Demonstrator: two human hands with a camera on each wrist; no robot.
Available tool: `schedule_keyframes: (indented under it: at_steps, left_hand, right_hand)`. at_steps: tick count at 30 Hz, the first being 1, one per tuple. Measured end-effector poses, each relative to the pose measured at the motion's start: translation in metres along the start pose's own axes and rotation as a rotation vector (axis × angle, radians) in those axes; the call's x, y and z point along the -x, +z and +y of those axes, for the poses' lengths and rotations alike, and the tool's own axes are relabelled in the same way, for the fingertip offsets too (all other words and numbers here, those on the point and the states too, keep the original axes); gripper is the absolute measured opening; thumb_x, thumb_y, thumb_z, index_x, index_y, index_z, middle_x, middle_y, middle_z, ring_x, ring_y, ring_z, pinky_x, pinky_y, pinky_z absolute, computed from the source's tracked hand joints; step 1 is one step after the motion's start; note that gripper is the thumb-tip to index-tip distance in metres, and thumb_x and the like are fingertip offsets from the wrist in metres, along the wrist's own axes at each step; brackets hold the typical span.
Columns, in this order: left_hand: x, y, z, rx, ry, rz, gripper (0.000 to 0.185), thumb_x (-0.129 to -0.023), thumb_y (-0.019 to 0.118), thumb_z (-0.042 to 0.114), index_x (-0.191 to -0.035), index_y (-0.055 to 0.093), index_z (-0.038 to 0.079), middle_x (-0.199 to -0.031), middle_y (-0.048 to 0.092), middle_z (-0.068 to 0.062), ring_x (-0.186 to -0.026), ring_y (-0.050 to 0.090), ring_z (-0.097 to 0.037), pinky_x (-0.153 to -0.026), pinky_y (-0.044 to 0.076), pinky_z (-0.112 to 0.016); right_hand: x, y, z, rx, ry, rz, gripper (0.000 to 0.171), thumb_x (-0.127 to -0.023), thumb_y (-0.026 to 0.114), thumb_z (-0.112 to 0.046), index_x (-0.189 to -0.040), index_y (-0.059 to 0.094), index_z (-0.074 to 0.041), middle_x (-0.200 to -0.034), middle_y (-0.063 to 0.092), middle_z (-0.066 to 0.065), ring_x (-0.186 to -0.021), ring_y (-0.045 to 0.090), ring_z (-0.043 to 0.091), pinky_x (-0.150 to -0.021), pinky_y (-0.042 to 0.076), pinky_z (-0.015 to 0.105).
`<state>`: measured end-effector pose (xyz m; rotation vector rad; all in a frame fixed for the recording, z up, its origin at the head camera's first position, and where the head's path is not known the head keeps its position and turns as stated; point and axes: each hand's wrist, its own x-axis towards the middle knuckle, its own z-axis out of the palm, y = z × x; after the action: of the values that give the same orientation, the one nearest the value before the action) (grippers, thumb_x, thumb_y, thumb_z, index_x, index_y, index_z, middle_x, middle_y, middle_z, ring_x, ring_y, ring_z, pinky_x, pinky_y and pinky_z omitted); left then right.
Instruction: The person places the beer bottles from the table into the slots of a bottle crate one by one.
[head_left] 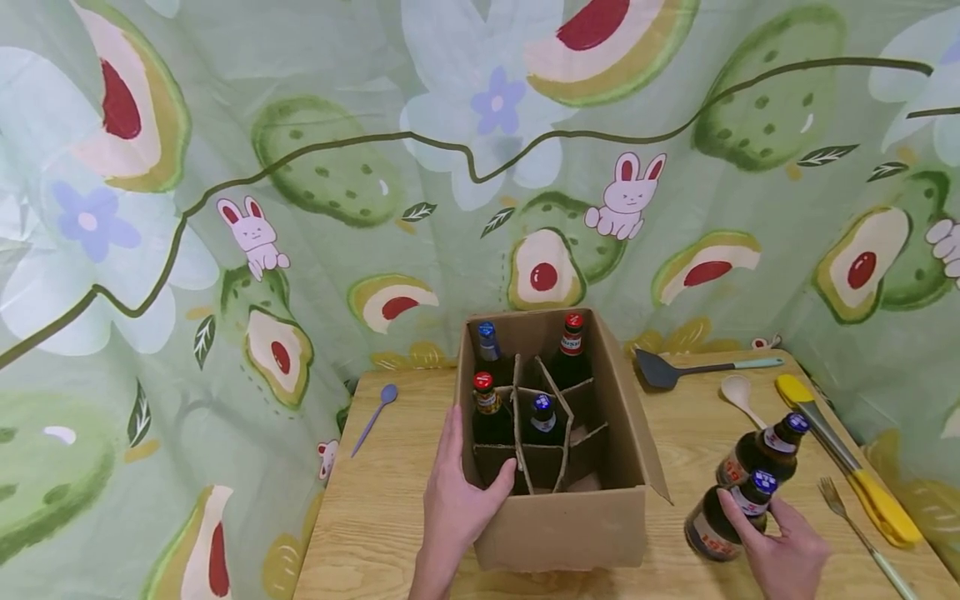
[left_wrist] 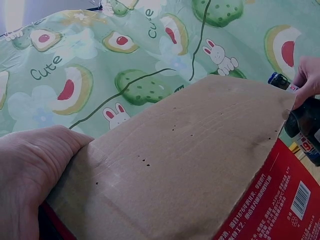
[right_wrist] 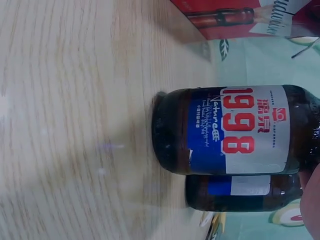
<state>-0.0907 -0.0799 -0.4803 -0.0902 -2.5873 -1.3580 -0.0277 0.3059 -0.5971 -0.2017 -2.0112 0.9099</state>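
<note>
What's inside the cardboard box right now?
The cardboard box holds four upright bottles in its divider cells: two red-capped, two blue-capped. The near cells' floors are hidden by the front wall.

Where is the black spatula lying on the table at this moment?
In the head view, the black spatula lies at the table's far right, just beyond the cardboard box, with the white spoon nearest on its right.
</note>
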Motion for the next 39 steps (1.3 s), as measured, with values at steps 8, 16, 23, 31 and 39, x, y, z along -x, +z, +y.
schedule_keyframes:
  at_steps: [8, 16, 23, 31, 39]
  left_hand:
    - [0.001, 0.0, -0.001, -0.003, -0.004, -0.001, 0.104, -0.084, 0.082, 0.052, -0.167, 0.027, 0.02, -0.172, 0.026, 0.001, -0.153, 0.035, -0.032, -0.11, 0.041, -0.066]
    - [0.0, 0.0, -0.001, 0.002, -0.005, 0.007, 0.104, -0.084, 0.082, 0.05, -0.168, 0.027, 0.021, -0.171, 0.026, 0.001, -0.153, 0.034, -0.031, -0.112, 0.04, -0.064]
    - [0.0, 0.0, 0.001, 0.011, -0.012, -0.008, 0.104, -0.085, 0.081, 0.052, -0.168, 0.026, 0.022, -0.172, 0.024, 0.003, -0.155, 0.032, -0.029, -0.113, 0.039, -0.064]
    - [0.0, 0.0, 0.0, 0.01, -0.012, -0.006, 0.104, -0.085, 0.082, 0.051, -0.168, 0.026, 0.022, -0.172, 0.025, 0.002, -0.154, 0.033, -0.03, -0.112, 0.04, -0.064]
    - [0.0, 0.0, 0.001, 0.0, -0.01, -0.009, 0.105, -0.084, 0.082, 0.05, -0.168, 0.027, 0.02, -0.172, 0.025, 0.001, -0.154, 0.033, -0.031, -0.113, 0.039, -0.063]
  right_hand:
    - [-0.002, 0.002, -0.003, 0.0, -0.003, 0.028, 0.023, -0.072, 0.09, -0.002, -0.086, 0.075, 0.008, -0.083, 0.073, -0.012, -0.092, 0.051, -0.03, -0.084, 0.038, 0.0]
    - [-0.017, -0.006, -0.007, -0.127, -0.039, -0.061, 0.021, -0.069, 0.086, 0.015, -0.085, 0.078, 0.004, -0.092, 0.072, -0.023, -0.086, 0.061, -0.022, -0.08, 0.043, 0.002]
    - [-0.019, -0.002, -0.008, -0.2, -0.104, 0.024, 0.013, -0.071, 0.084, 0.015, -0.078, 0.074, 0.012, -0.086, 0.073, -0.016, -0.079, 0.061, -0.022, -0.08, 0.044, 0.002]
    - [-0.064, -0.004, -0.048, -0.196, -0.222, 0.118, 0.041, -0.084, 0.086, -0.016, -0.061, 0.062, 0.007, -0.058, 0.062, 0.01, -0.061, 0.049, -0.017, -0.076, 0.04, 0.003]
    - [-0.134, -0.007, -0.117, -0.312, -0.258, 0.229, 0.024, -0.084, 0.083, -0.006, -0.082, 0.076, 0.017, -0.087, 0.079, 0.004, -0.086, 0.067, -0.013, -0.082, 0.047, 0.007]
